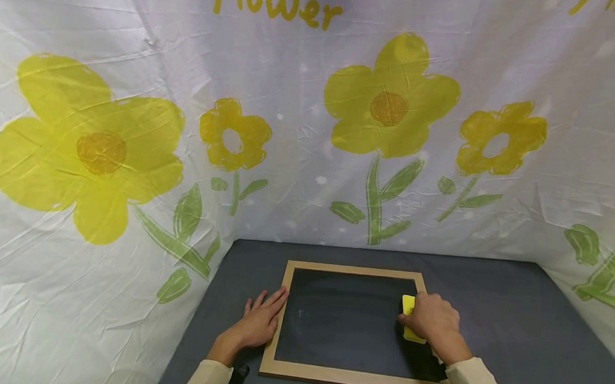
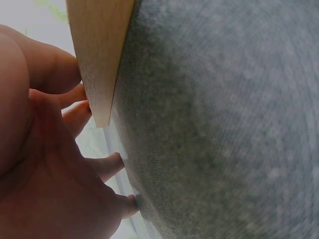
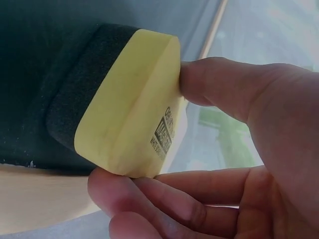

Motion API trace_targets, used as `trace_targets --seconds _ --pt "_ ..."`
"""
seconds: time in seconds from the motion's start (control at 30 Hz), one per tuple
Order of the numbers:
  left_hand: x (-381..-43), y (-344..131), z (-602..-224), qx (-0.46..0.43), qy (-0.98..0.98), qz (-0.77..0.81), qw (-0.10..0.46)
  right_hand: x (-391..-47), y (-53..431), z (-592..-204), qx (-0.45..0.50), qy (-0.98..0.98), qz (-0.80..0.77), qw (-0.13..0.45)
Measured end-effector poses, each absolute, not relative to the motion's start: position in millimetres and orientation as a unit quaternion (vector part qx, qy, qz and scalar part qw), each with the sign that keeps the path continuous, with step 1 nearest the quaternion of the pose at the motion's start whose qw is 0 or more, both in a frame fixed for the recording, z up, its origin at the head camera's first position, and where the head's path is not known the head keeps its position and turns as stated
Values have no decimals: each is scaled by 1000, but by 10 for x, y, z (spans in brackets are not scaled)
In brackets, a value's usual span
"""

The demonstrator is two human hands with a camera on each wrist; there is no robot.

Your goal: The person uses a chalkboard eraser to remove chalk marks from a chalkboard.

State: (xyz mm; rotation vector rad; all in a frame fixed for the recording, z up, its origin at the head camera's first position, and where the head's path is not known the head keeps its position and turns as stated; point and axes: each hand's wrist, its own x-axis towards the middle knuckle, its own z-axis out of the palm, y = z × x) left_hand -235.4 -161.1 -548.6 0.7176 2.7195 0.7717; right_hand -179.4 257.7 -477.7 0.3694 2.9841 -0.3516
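A small blackboard (image 1: pixel 349 318) with a light wooden frame (image 1: pixel 355 269) lies flat before me. My right hand (image 1: pixel 433 319) grips a yellow eraser (image 1: pixel 408 306) between thumb and fingers near the board's right side. In the right wrist view, the dark felt (image 3: pixel 89 79) of the eraser faces the board, and black print shows on its yellow back. Faint chalk marks (image 1: pixel 300 315) remain on the left part of the board. My left hand (image 1: pixel 256 324) has its fingers spread, the tips touching the frame's left edge and the cloth beside it.
Dark grey cloth (image 1: pixel 511 318) covers the table under the board. Behind and at both sides hangs a white curtain (image 1: pixel 297 191) printed with yellow flowers. By the left wrist sits a black object (image 1: pixel 238 376), partly hidden by the sleeve.
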Motion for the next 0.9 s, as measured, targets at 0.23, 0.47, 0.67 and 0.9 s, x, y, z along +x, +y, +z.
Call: trace_targets --seconds 0.23,0.47,0.67,0.9 --pt "-2356 -1610 -5500 242 930 252 112 -1792 2570 -4784 125 983 -117 63" --pt "-2359 -1635 -5517 255 921 276 102 -1806 2553 -4792 106 987 -109 51" --pt "-2367 -1626 -5533 247 924 272 104 -1821 2508 -4788 101 988 -107 49" --pt "-2374 -1627 -5520 252 922 274 109 -1830 2405 -4782 90 990 -97 41"
